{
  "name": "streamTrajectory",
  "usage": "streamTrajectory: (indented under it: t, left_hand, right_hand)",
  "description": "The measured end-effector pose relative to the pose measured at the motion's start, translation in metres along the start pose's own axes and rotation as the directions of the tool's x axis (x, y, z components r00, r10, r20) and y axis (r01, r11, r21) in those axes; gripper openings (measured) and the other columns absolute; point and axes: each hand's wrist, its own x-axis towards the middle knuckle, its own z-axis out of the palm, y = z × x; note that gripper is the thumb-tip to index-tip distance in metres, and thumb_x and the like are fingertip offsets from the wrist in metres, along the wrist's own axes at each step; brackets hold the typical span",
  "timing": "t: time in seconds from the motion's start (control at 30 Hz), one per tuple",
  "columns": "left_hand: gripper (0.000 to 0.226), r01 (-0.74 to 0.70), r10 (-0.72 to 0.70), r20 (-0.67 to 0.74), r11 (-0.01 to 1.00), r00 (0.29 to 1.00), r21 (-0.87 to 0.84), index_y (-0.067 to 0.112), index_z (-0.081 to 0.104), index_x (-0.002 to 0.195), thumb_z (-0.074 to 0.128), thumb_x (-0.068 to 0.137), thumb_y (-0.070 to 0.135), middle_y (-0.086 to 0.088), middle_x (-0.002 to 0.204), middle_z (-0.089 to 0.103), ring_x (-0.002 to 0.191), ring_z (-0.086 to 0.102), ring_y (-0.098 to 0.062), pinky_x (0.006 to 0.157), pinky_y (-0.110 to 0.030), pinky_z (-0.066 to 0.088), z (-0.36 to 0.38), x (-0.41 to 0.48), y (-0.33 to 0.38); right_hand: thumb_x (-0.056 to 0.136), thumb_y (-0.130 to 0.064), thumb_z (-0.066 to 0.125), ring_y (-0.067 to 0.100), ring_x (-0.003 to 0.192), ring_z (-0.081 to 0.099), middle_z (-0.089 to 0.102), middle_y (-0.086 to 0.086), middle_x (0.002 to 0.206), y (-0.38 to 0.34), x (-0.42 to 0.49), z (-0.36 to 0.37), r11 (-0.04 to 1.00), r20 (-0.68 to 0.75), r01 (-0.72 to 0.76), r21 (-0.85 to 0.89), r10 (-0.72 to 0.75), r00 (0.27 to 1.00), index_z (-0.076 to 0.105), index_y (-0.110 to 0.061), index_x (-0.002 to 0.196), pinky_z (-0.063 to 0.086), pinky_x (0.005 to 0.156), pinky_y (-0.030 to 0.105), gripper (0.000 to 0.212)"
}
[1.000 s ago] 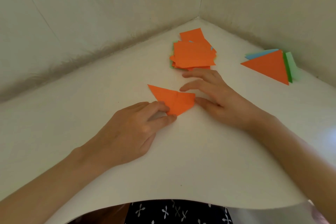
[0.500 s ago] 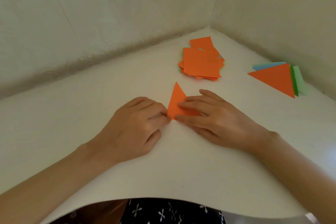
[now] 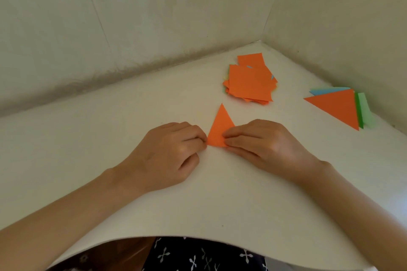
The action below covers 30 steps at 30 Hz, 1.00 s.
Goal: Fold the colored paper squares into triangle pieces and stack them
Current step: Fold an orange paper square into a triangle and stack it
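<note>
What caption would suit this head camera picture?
Both hands press an orange paper triangle on a white table.

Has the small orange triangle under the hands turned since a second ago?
Yes. The orange triangle has turned: its long point now aims toward the pile of squares, not leftward.

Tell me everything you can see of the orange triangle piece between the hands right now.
The orange triangle piece is thin matte paper, a narrow folded triangle lying flat on the white table, its sharp tip pointing away from the person. The left hand pinches its near left corner; the right hand presses fingertips on its near right part, hiding that corner. It lies apart from the pile of squares and the finished stack.
</note>
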Motion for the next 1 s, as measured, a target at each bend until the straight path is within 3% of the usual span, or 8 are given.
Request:
streamTrajectory:
  t: [0.1,0.27,0.4,0.53,0.6,0.67,0.83,1.0]
  left_hand:
    - [0.031,0.003,-0.003,0.018,1.0,1.0,-0.005,0.009,0.071,0.086,0.04,0.081,0.013,0.0,0.1,0.07,0.082,0.064,-0.019,0.065,-0.03,0.052,0.0,0.0,0.0]
    - [0.03,0.066,-0.065,0.012,0.997,0.998,-0.051,0.011,0.069,0.098,0.043,0.084,0.015,0.002,0.095,0.068,0.084,0.063,-0.018,0.068,-0.032,0.05,0.0,0.0,0.0]
    - [0.032,0.043,-0.043,0.005,0.999,0.999,-0.024,0.012,0.073,0.096,0.044,0.083,0.015,0.001,0.098,0.069,0.085,0.064,-0.019,0.065,-0.03,0.052,0.0,0.0,-0.002]
    - [0.037,0.071,-0.071,0.004,0.997,0.998,-0.039,0.014,0.074,0.094,0.04,0.079,0.015,0.003,0.096,0.067,0.084,0.059,-0.014,0.067,-0.022,0.044,-0.001,0.0,-0.001]
    - [0.037,0.115,-0.116,-0.027,0.992,0.993,-0.057,0.015,0.074,0.091,0.039,0.078,0.016,0.005,0.094,0.067,0.083,0.057,-0.012,0.066,-0.019,0.041,-0.001,-0.001,-0.001]
    - [0.035,0.145,-0.149,-0.065,0.988,0.987,-0.055,0.015,0.073,0.085,0.04,0.078,0.016,0.006,0.09,0.066,0.079,0.059,-0.012,0.064,-0.022,0.044,-0.001,-0.001,-0.001]
    - [0.033,0.177,-0.183,-0.14,0.983,0.973,-0.049,0.013,0.073,0.087,0.041,0.078,0.014,0.004,0.088,0.067,0.073,0.063,-0.018,0.056,-0.03,0.05,-0.003,0.0,0.001]
    - [0.028,0.243,-0.254,-0.066,0.959,0.965,-0.144,0.025,0.072,0.086,0.045,0.081,0.032,0.015,0.09,0.058,0.081,0.057,-0.009,0.063,-0.029,0.049,-0.001,0.001,-0.005]
  right_hand:
    - [0.089,-0.013,0.06,0.027,0.081,0.07,0.072,0.011,0.101,-0.005,-0.002,0.004,0.997,-0.05,0.064,-0.031,-0.065,0.997,0.073,0.0,0.086,0.055,0.07,0.038,0.019]
    - [0.085,-0.006,0.06,0.03,0.071,0.068,0.071,0.014,0.1,-0.008,-0.001,0.004,0.994,-0.103,0.073,-0.087,-0.082,0.991,0.072,0.004,0.088,0.054,0.062,0.037,0.015]
    - [0.09,-0.013,0.056,0.028,0.072,0.068,0.072,0.01,0.092,-0.012,0.002,0.006,0.997,-0.022,0.055,-0.047,-0.056,0.998,0.07,0.0,0.088,0.054,0.059,0.037,0.02]
    - [0.092,-0.025,0.056,0.017,0.079,0.065,0.069,-0.002,0.09,-0.013,0.007,0.002,0.934,0.065,-0.288,0.214,0.28,0.958,0.066,-0.013,0.101,0.052,0.069,0.037,0.018]
    - [0.09,-0.021,0.063,0.006,0.089,0.062,0.068,-0.009,0.095,-0.015,0.012,0.0,0.764,0.172,-0.502,0.405,0.475,0.863,0.059,-0.022,0.106,0.049,0.081,0.025,0.017]
    - [0.086,-0.015,0.067,0.002,0.089,0.058,0.066,-0.013,0.095,-0.016,0.019,-0.001,0.614,0.261,-0.617,0.492,0.572,0.777,0.055,-0.03,0.105,0.043,0.08,0.012,0.027]
    - [0.082,-0.013,0.069,-0.003,0.073,0.053,0.065,-0.011,0.087,-0.01,0.036,-0.003,0.53,0.393,-0.689,0.494,0.571,0.721,0.065,-0.025,0.09,0.038,0.068,0.01,0.015]
    - [0.086,-0.016,0.067,0.006,0.081,0.062,0.069,-0.008,0.086,-0.011,0.037,-0.008,0.507,0.427,-0.697,0.507,0.554,0.715,0.071,-0.018,0.087,0.047,0.077,0.024,0.005]
